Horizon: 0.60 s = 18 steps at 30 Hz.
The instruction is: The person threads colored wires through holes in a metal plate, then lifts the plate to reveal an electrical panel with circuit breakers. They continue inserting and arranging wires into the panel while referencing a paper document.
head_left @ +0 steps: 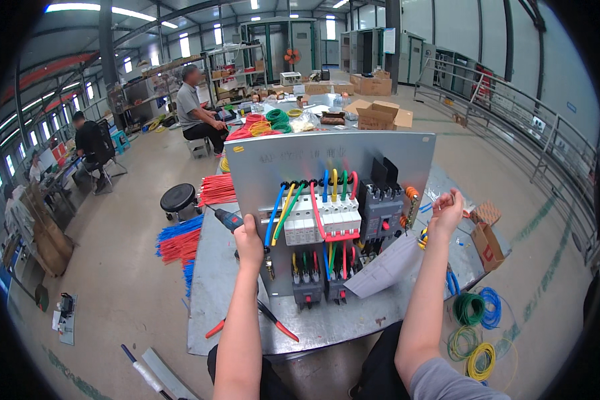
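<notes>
An upright grey metal panel (273,150) stands on the table in front of me, fitted with a row of white circuit breakers (303,229), a large grey breaker (383,217) and two smaller ones below. Blue, yellow, green and red wires (335,187) loop between them. My left hand (249,241) is closed on the panel's left edge, beside a blue-and-black power screwdriver (229,219). Raised right of the panel, my right hand (446,213) has its fingers curled together; what they hold, if anything, is too small to name. A paper sheet (388,268) leans across the panel's lower right.
Red-handled pliers (277,323) lie on the metal table (367,327). Bundles of red wires (180,249) and blue wires stick out at left, near a round black stool (179,198). Coiled wires (481,361) and an open carton (488,247) are at right. Seated people work farther back.
</notes>
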Available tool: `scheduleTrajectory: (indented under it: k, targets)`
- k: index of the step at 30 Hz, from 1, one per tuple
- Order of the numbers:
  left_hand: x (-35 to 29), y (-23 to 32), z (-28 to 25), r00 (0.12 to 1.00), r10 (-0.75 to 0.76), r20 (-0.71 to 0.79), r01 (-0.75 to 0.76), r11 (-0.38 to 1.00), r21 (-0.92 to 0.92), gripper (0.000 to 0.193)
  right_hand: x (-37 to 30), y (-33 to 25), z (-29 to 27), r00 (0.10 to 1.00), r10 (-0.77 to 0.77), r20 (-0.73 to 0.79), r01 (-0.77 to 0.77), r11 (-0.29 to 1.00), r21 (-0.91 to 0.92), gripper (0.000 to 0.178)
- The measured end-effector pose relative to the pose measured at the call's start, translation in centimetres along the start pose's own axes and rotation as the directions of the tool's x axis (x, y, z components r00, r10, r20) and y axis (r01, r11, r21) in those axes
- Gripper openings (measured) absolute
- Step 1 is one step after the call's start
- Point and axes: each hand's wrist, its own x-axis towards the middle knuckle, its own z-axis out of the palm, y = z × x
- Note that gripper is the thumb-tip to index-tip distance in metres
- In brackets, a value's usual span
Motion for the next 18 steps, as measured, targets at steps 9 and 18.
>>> scheduleTrajectory:
  k: [9,18]
  targets:
    - [-0.4,1.1,1.8,0.998,0.059,-0.026,-0.057,0.996,0.065,0.081,-0.3,3.3,0.1,0.907,0.216,0.361,-0.113,0.952,-0.286,0.06]
    - [0.5,-0.9,0.6,0.995,0.067,-0.071,-0.063,0.997,0.051,0.082,-1.1,1.1,0.9,0.869,0.154,0.47,0.106,0.871,-0.48,0.078]
